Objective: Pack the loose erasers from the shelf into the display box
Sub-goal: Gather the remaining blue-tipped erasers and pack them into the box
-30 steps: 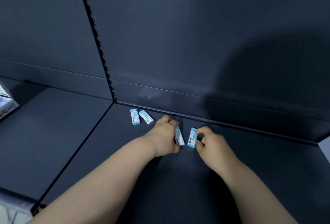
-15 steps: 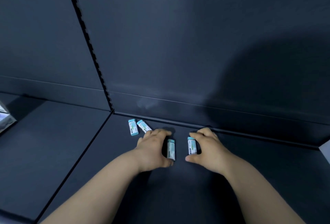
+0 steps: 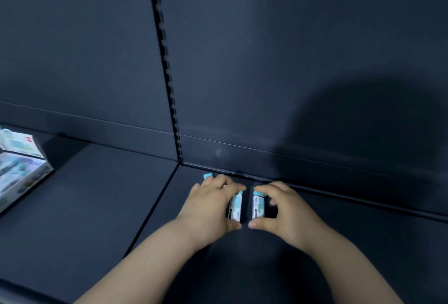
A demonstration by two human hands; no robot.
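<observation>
The left hand [image 3: 211, 206] is now gripping the left eraser [image 3: 237, 206] lengthwise, w/ its fingers [image 3: 228, 186] curling over the cyan far end and the thumb closing in at the near end. The right hand [image 3: 288, 209] is doing the same w/ the right eraser [image 3: 258, 206]: index finger on the cyan tip, thumb just below the near end.

1 s ago both were being held tilted toward each other. Now they're sitting parallel, just beside each other w/ a narrow gap, on the right-hand bay of the shelf [image 3: 97, 206], near the back panel [image 3: 291, 61]. Can't tell if they're resting on it or coming off it.

The view is also swinging left. The display box [image 3: 21, 170] is showing far more at the left edge, on the neighbouring bay, well apart from both hands. I'm reading that as the person getting ready to carry this pair over.

2 more erasers were lying in plain sight by the back panel. The left hand is now covering them, w/ only the cyan tip of a spare eraser [image 3: 206, 176] peeking past the fingers. So approx. 4 are not yet packed, by my count.

Writing: each wrapper is showing white w/ cyan patches and dark print near 1 end, too blurred to read. The box is carrying coloured print and a small red mark up top, w/ no brand legible.
</observation>
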